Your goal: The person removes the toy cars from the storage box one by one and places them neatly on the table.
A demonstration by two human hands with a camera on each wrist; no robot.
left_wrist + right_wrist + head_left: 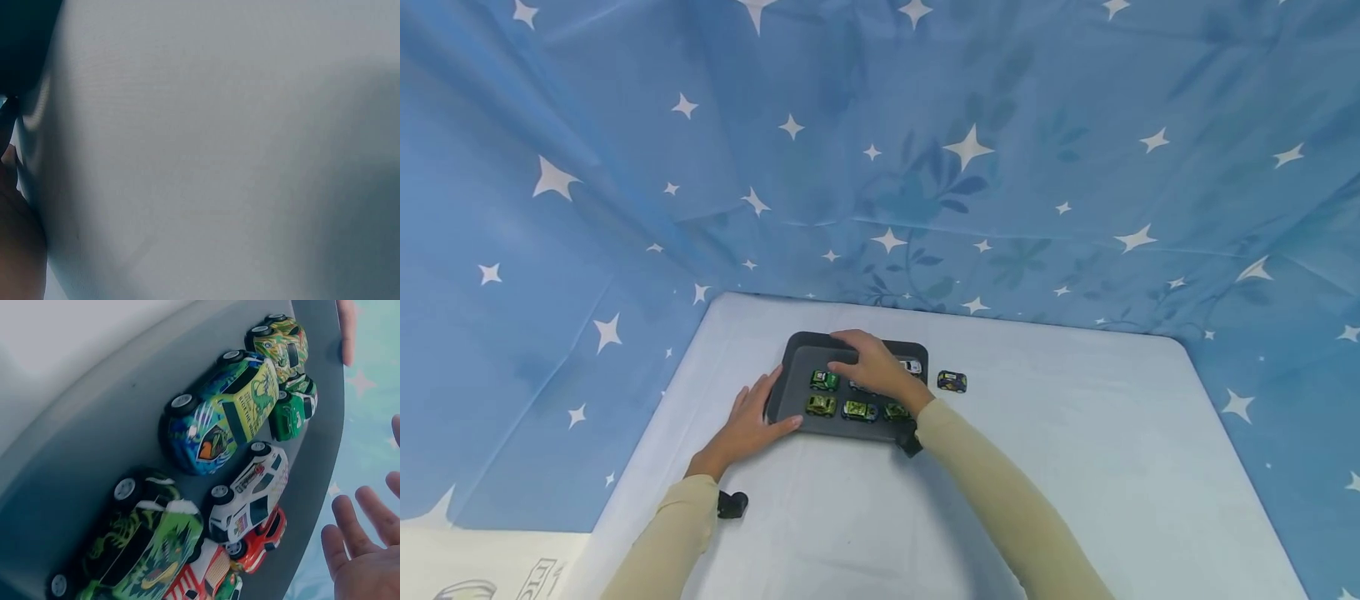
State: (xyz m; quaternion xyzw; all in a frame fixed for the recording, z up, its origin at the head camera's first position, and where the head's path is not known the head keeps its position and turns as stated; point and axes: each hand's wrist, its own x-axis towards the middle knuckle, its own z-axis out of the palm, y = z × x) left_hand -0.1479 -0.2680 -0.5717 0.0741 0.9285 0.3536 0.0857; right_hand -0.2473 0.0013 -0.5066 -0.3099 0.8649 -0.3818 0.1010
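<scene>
A dark grey tray holds several toy cars. Spread at its near left corner, my left hand touches the rim with fingers along the left side and thumb at the front edge. My right hand reaches over the tray's far part, fingers extended, holding nothing. Beneath and around it are a green car, a camouflage-patterned car and a yellow-and-blue car. The right wrist view shows a white car, a red car and a green-and-black car; the right hand partly hides some from the head view.
One dark toy car stands on the white table, just right of the tray. A blue star-patterned curtain rises behind and to the left. Printed pale material shows at the lower left.
</scene>
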